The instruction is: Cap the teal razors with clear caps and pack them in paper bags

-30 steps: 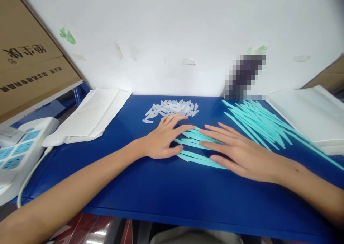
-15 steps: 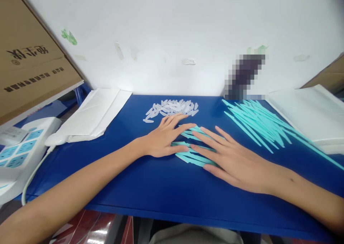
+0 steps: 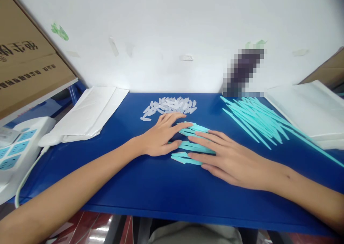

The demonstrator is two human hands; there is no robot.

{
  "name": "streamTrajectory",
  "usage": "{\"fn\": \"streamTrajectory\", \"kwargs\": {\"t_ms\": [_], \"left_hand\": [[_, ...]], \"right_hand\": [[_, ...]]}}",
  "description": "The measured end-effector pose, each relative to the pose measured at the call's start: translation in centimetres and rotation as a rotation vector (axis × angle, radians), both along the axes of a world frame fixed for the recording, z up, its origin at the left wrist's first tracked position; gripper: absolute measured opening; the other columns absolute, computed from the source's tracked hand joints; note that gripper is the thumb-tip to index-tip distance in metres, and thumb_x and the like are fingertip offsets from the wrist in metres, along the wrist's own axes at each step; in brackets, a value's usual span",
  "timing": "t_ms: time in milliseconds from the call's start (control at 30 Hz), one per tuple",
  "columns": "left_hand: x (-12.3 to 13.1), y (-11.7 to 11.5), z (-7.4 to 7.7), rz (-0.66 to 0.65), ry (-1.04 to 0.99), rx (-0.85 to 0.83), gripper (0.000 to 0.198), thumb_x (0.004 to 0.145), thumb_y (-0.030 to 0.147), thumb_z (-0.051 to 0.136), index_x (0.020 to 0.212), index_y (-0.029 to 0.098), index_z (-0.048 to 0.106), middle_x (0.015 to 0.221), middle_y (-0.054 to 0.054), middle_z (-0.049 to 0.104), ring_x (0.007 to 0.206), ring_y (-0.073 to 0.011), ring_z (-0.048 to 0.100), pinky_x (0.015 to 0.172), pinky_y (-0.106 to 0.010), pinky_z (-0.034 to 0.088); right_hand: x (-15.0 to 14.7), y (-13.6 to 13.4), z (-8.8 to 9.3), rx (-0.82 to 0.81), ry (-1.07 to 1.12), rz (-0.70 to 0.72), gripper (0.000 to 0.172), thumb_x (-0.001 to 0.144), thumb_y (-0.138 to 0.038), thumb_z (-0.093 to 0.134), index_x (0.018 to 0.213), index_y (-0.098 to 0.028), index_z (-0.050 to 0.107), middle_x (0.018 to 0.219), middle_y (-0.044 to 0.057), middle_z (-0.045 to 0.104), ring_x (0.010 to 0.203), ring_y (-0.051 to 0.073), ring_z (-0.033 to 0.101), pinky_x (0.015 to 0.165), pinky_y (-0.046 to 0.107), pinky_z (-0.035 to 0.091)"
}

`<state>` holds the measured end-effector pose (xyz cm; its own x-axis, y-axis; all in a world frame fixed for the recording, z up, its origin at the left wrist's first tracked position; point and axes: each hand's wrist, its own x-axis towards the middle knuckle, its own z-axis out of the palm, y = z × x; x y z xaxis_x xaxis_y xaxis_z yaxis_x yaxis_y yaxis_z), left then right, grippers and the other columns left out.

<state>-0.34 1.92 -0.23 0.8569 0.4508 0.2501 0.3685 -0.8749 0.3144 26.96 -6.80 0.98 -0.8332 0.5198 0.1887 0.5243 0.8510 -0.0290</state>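
Several thin turquoise eyebrow razors lie side by side on the blue table under both hands, their notched blade ends pointing left. My left hand rests at those ends, fingers spread, with the index finger and thumb touching the razors. Flat over the handles lies my right hand, its fingers apart and hiding much of them. Just beyond my left fingertips is a heap of small translucent caps. A larger pile of turquoise razors sits to the right of my right hand.
White plastic packaging lies at the left, beside a power strip with a white cable. Another pale package is at the right. A white wall rises behind the table, and a cardboard box stands far left.
My right fingers have bunched slightly and shifted left over the razors. The nearest razors now lie in a tighter group, apart from the others. My left hand stays almost in place.
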Motion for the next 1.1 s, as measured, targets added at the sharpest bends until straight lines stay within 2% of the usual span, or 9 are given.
{"fn": "streamTrajectory", "kwargs": {"t_ms": [167, 267, 400, 600, 900, 1000, 1100], "left_hand": [[0.12, 0.03, 0.1, -0.011, 0.032, -0.01, 0.059, 0.099, 0.046, 0.059, 0.153, 0.027, 0.046, 0.162, -0.02, 0.037, 0.152, -0.0426, 0.03, 0.118, -0.069, 0.029], [0.13, 0.0, 0.07, 0.012, 0.041, -0.013, 0.059, 0.102, 0.053, 0.054, 0.153, 0.025, 0.045, 0.163, -0.021, 0.035, 0.152, -0.0423, 0.028, 0.119, -0.068, 0.027], [-0.02, 0.04, 0.07, 0.003, 0.021, -0.012, 0.049, 0.106, 0.042, 0.043, 0.153, 0.025, 0.045, 0.161, -0.02, 0.039, 0.151, -0.0398, 0.031, 0.118, -0.067, 0.029], [-0.05, 0.13, 0.17, -0.03, 0.052, -0.012, 0.06, 0.098, 0.038, 0.053, 0.155, 0.022, 0.041, 0.161, -0.022, 0.037, 0.152, -0.0417, 0.029, 0.118, -0.067, 0.029], [0.09, -0.26, 0.06, 0.042, 0.066, -0.003, 0.061, 0.105, 0.056, 0.048, 0.157, 0.025, 0.039, 0.162, -0.018, 0.037, 0.152, -0.0386, 0.029, 0.121, -0.061, 0.029], [0.06, -0.29, -0.01, 0.069, 0.065, 0.01, 0.053, 0.108, 0.046, 0.04, 0.157, 0.025, 0.039, 0.161, -0.018, 0.039, 0.152, -0.0372, 0.03, 0.121, -0.062, 0.027], [0.08, -0.23, -0.25, 0.134, 0.047, 0.037, 0.048, 0.109, 0.033, 0.033, 0.156, 0.024, 0.039, 0.158, -0.017, 0.041, 0.149, -0.0354, 0.033, 0.12, -0.063, 0.026]], "right_hand": [[-0.71, -0.33, -0.04, 0.025, -0.008, -0.012, 0.045, 0.105, -0.028, 0.05, 0.149, -0.029, 0.058, 0.163, 0.01, 0.048, 0.152, 0.035, 0.041, 0.116, 0.064, 0.042], [-0.72, -0.42, 0.24, 0.054, -0.008, 0.027, 0.042, 0.103, -0.025, 0.051, 0.143, -0.027, 0.063, 0.16, 0.01, 0.052, 0.149, 0.035, 0.044, 0.115, 0.062, 0.044], [-0.34, -0.29, 0.36, 0.072, 0.024, 0.048, 0.036, 0.102, -0.024, 0.054, 0.133, -0.024, 0.071, 0.154, 0.01, 0.058, 0.144, 0.033, 0.051, 0.114, 0.057, 0.046], [0.07, 0.05, 0.17, 0.076, 0.077, 0.052, 0.033, 0.106, -0.027, 0.05, 0.13, -0.023, 0.072, 0.148, 0.008, 0.064, 0.14, 0.028, 0.056, 0.115, 0.051, 0.044], [-0.1, -0.18, 0.0, 0.068, 0.102, 0.024, 0.035, 0.108, -0.032, 0.046, 0.129, -0.021, 0.072, 0.13, 0.005, 0.075, 0.126, 0.026, 0.065, 0.102, 0.045, 0.051], [-0.08, -0.14, 0.11, 0.087, 0.107, 0.041, 0.035, 0.109, -0.032, 0.045, 0.13, -0.021, 0.071, 0.131, 0.005, 0.075, 0.128, 0.026, 0.064, 0.105, 0.045, 0.05], [-0.01, 0.05, 0.09, 0.144, 0.103, -0.023, 0.036, 0.108, -0.032, 0.046, 0.129, -0.02, 0.072, 0.134, 0.009, 0.073, 0.128, 0.03, 0.064, 0.102, 0.048, 0.052]]}}
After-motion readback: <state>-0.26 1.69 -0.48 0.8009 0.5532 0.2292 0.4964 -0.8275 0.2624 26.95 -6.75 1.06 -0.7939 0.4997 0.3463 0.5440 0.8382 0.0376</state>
